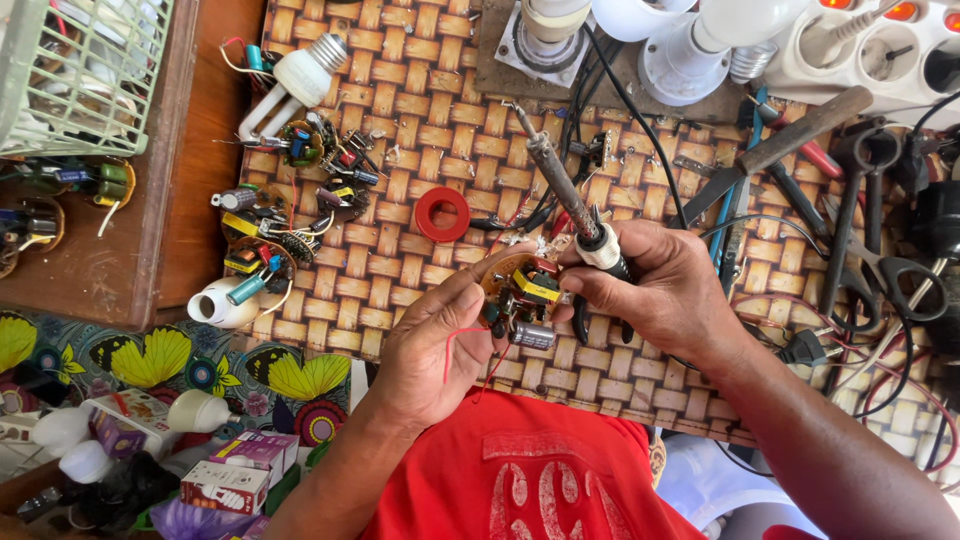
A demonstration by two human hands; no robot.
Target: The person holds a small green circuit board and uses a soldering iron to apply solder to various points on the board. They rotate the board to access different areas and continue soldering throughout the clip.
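My left hand (432,345) holds a small round circuit board (522,292) with a yellow part and a grey capacitor on it; thin red wires hang from it. My right hand (660,290) grips a soldering iron (560,185) by its white collar, the dark tip pointing up and away from the board. The fingers of my right hand also touch the board's right edge. Both hands hover over a woven mat (400,130).
Several loose circuit boards (265,250) and a lamp base (300,75) lie at the mat's left. A red tape ring (442,213) sits mid-mat. Scissors (880,240), a screwdriver (780,150), lamp sockets (690,50) and cables crowd the right. A basket (80,70) is top left.
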